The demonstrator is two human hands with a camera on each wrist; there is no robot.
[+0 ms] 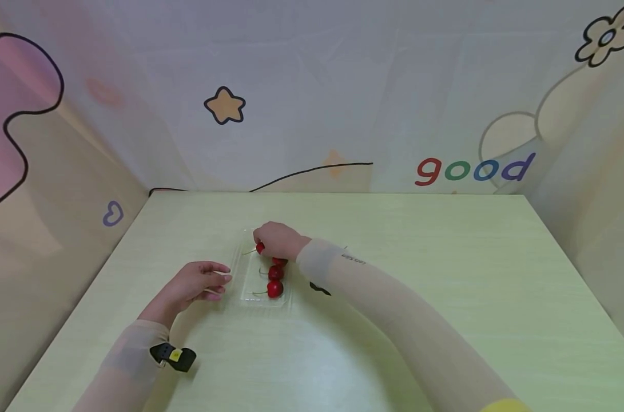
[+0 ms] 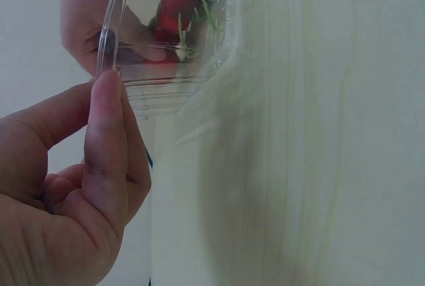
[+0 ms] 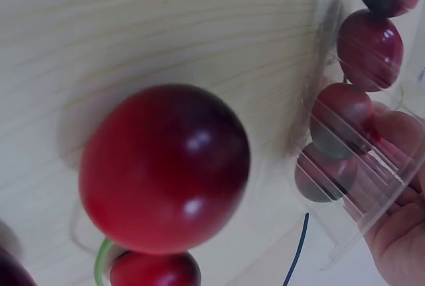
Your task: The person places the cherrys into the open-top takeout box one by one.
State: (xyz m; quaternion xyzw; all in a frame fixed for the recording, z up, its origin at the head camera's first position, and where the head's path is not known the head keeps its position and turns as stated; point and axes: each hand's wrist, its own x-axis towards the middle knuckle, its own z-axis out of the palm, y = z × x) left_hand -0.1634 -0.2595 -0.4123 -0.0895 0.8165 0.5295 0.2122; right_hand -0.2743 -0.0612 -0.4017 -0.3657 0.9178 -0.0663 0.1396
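My left hand (image 1: 195, 283) steadies the clear plastic tray (image 1: 250, 294) from its left edge, fingers nearly straight, tips touching the rim, gripping nothing. Inside the tray lie cherries (image 1: 275, 280) in a row. At the tray's far end my right hand (image 1: 277, 240) has its grip closed on one cherry (image 1: 260, 248), pinched between the fingertips. I'd keep that pinch light, so the fruit isn't bruised, and hold the rim firm. Right of the tray, the sleeve (image 1: 342, 269) carries small print I can't read; the wall (image 1: 475, 170) says "good".

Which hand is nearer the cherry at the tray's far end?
Right. The right hand pinches that cherry over the clear tray; the left hand touches the tray's left rim, farther off.
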